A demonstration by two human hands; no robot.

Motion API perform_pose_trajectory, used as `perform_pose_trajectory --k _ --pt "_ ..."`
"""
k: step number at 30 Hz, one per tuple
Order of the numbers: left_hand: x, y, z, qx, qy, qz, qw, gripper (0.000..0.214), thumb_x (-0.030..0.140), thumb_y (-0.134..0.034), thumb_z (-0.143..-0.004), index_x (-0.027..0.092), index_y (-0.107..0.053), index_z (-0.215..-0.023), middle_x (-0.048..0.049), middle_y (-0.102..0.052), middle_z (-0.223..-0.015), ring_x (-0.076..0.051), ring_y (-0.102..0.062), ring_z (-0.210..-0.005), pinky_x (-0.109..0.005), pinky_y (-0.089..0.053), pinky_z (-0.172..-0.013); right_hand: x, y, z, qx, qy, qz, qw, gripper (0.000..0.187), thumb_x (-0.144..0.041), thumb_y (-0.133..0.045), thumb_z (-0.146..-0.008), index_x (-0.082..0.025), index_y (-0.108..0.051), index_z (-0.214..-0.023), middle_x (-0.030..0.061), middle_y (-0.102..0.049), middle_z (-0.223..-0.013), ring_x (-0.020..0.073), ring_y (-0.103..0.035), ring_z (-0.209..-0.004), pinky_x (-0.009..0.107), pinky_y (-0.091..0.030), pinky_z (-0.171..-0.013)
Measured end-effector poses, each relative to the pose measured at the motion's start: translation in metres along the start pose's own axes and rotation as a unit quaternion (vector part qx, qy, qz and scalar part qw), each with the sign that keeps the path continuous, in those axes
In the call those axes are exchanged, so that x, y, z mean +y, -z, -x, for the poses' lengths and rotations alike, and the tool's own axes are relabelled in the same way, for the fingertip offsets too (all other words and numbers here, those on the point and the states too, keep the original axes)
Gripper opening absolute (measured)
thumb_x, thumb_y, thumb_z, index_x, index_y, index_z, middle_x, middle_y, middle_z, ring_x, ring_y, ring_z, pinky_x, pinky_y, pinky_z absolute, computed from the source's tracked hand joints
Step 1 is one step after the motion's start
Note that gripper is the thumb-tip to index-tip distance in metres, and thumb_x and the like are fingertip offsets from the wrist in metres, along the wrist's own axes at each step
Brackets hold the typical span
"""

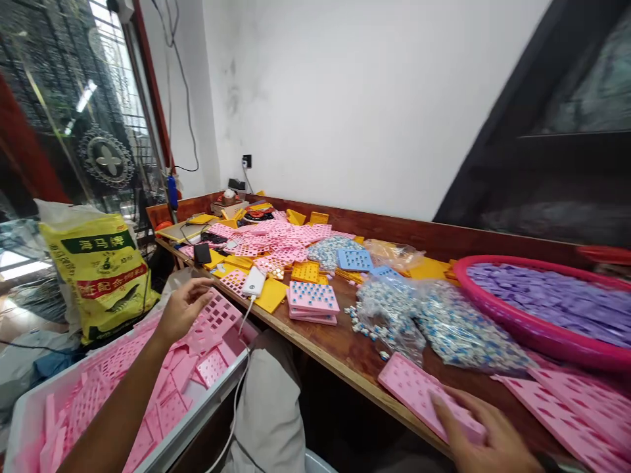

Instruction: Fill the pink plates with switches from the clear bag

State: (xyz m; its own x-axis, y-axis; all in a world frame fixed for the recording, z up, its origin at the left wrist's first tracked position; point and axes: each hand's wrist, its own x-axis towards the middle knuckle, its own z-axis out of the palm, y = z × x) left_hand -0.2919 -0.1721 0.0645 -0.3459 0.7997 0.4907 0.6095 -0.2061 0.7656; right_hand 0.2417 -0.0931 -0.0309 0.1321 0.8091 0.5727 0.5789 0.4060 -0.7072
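My left hand (183, 310) is over the white bin (20, 427) on the left, thumb and fingers closed at the corner of a pink grid panel (223, 313) with square holes. Many loose pink plastic panels (170, 407) fill the bin below it. At the table's front edge my right hand (486, 427) grips the near end of a pink rectangular board (419, 393) with rows of small raised bumps. Just beyond that board lie small white and blue pieces (384, 355). A stack of pink boards (314, 297) with blue pieces on top stands mid-table.
Clear bags of white and blue pieces (466, 328) lie behind the right hand. A pink basket (493, 332) holds purple pieces. Pink perforated panels (566, 407) lie at the right. A white power bank (254, 281) trails a cable (244, 374) across the bin's edge. A yellow sack (101, 276) stands left.
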Motion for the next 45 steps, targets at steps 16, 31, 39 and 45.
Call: perform_pose_trajectory --k 16,31,39,45 --pt "0.135 -0.351 0.006 -0.483 -0.359 0.069 0.795 0.112 0.061 -0.083 -0.068 0.026 -0.027 -0.159 -0.0155 -0.035 -0.161 -0.038 -0.036 -0.146 -0.052 -0.03 -0.12 0.004 0.016 0.009 0.061 -0.231 -0.304 0.922 0.073 -0.048 -0.074 -0.083 -0.019 -0.041 -0.141 0.0122 -0.071 -0.111 0.025 -0.072 -0.089 0.039 -0.059 -0.079" --pt "0.096 -0.387 0.028 -0.484 -0.333 0.053 0.807 0.112 0.069 -0.08 -0.064 0.021 -0.037 -0.155 -0.0161 -0.047 -0.151 -0.039 -0.04 -0.139 -0.052 -0.03 -0.118 0.006 0.059 -0.025 -0.297 -0.02 0.134 0.945 0.095 -0.051 -0.084 -0.069 -0.019 -0.045 -0.15 0.0175 -0.045 -0.153 0.037 -0.04 -0.141 0.052 -0.032 -0.118" --pt "0.1 -0.379 0.027 -0.476 -0.324 0.043 0.817 0.111 0.078 -0.076 -0.062 0.024 -0.041 -0.152 -0.013 -0.051 -0.144 -0.036 -0.045 -0.132 -0.051 -0.034 -0.115 0.012 0.058 -0.048 -0.374 -0.027 0.156 0.914 0.102 -0.058 -0.088 -0.059 -0.015 -0.053 -0.145 0.0181 -0.052 -0.146 0.0371 -0.048 -0.134 0.049 -0.037 -0.115" --pt "0.102 -0.376 0.029 -0.47 -0.323 0.039 0.821 0.109 0.076 -0.076 -0.064 0.022 -0.041 -0.151 -0.0141 -0.049 -0.143 -0.036 -0.044 -0.132 -0.05 -0.035 -0.115 0.022 0.057 -0.054 -0.402 -0.007 0.175 0.899 0.103 -0.062 -0.086 -0.06 -0.018 -0.053 -0.147 0.016 -0.051 -0.149 0.037 -0.046 -0.137 0.05 -0.034 -0.117"
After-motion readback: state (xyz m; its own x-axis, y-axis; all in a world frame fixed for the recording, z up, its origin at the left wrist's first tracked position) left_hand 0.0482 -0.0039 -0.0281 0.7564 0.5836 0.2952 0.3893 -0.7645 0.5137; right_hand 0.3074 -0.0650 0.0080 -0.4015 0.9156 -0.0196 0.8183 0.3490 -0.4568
